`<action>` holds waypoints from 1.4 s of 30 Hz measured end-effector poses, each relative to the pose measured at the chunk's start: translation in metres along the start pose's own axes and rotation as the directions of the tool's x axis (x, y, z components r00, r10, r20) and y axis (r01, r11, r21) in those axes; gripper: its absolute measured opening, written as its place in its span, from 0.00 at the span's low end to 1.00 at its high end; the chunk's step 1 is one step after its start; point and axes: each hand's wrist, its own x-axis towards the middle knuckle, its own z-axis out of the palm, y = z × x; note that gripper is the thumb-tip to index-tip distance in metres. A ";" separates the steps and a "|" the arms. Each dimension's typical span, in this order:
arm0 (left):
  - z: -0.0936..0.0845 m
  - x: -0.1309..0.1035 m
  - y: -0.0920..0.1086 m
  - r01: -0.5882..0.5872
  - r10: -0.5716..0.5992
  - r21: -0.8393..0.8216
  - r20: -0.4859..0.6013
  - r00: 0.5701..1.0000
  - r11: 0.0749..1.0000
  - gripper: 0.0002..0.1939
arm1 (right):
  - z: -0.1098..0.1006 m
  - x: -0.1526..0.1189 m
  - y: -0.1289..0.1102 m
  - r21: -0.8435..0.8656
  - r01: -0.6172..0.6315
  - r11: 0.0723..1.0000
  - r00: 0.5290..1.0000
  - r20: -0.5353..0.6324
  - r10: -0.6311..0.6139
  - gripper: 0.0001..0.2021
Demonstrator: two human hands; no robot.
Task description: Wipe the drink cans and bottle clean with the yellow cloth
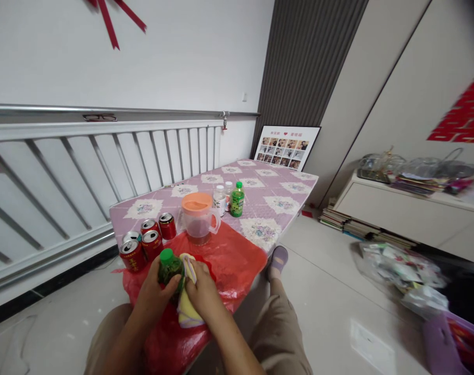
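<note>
My left hand [158, 287] is wrapped round a green plastic bottle [170, 264] with a green cap, held upright over the red plastic sheet [237, 260]. My right hand [201, 289] grips a yellow cloth [188, 312] and presses it against the bottle's right side. Part of the bottle's lower body is hidden behind fingers and cloth. Just left of the bottle stand several red drink cans [151, 244], opened at the top. Beyond my hands is a clear plastic pitcher [198, 224] with an orange lid.
Two white-capped bottles [219, 201] and another green bottle [237, 200] stand behind the pitcher on the flowered tablecloth [284, 204]. A white radiator [159, 156] runs along the table's left side. Plastic bags [404, 265] and a purple basket [440, 344] lie on the floor at right.
</note>
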 end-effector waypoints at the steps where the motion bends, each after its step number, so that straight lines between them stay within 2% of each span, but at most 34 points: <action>1: 0.000 0.000 0.001 -0.009 0.009 0.001 -0.004 1.000 1.000 0.31 | 0.002 -0.003 0.005 -0.004 -0.010 1.000 1.000 0.008 0.011 0.29; 4: -0.002 -0.001 0.005 -0.024 0.024 -0.002 -0.006 1.000 1.000 0.30 | 0.003 -0.008 0.012 -0.007 -0.019 1.000 1.000 0.012 0.019 0.29; 6: -0.002 -0.001 0.006 -0.016 0.016 0.009 -0.008 1.000 1.000 0.31 | 0.001 -0.008 0.008 -0.003 -0.009 1.000 1.000 0.007 0.009 0.29; 12: -0.001 -0.001 0.002 -0.007 0.007 0.007 -0.009 1.000 1.000 0.31 | -0.014 0.004 -0.034 0.014 0.116 0.993 0.990 -0.082 -0.114 0.27; 14: -0.001 0.000 0.002 -0.001 0.000 -0.024 -0.006 1.000 1.000 0.31 | -0.016 0.007 -0.041 0.006 0.146 0.989 0.986 -0.086 -0.145 0.27; 16: -0.001 0.000 0.003 0.007 -0.007 -0.052 0.007 1.000 0.999 0.32 | -0.014 0.008 -0.037 0.008 0.130 0.992 0.989 -0.075 -0.129 0.28; 19: -0.002 0.000 0.007 0.020 -0.019 -0.058 0.029 0.999 0.998 0.33 | -0.006 0.003 -0.015 0.015 0.035 0.999 0.999 -0.032 -0.035 0.28; 22: -0.003 0.000 0.010 0.007 -0.005 -0.056 0.040 0.999 0.998 0.30 | 0.001 -0.004 0.008 0.009 -0.008 1.000 1.000 0.006 0.008 0.28; 25: -0.003 0.000 0.008 -0.013 0.017 -0.079 0.055 0.998 0.997 0.29 | 0.003 -0.008 0.018 0.009 -0.025 1.000 1.000 0.013 0.024 0.28; 28: -0.003 0.000 0.004 -0.018 0.023 -0.089 0.058 0.998 0.996 0.30 | -0.001 -0.007 0.013 0.020 -0.002 1.000 1.000 0.012 0.002 0.28; 36: -0.005 -0.001 0.011 -0.022 0.027 -0.097 0.051 0.998 0.995 0.30 | -0.021 0.005 -0.032 0.037 0.161 0.986 0.984 -0.080 -0.157 0.26; 39: -0.006 -0.001 0.013 -0.013 0.019 -0.106 0.051 0.999 0.994 0.29 | -0.018 0.005 -0.029 0.023 0.143 0.989 0.987 -0.073 -0.141 0.26; 42: -0.006 0.000 0.013 -0.014 0.020 -0.109 0.051 0.999 0.994 0.28 | -0.009 0.000 -0.012 0.010 0.048 0.999 0.998 -0.032 -0.048 0.26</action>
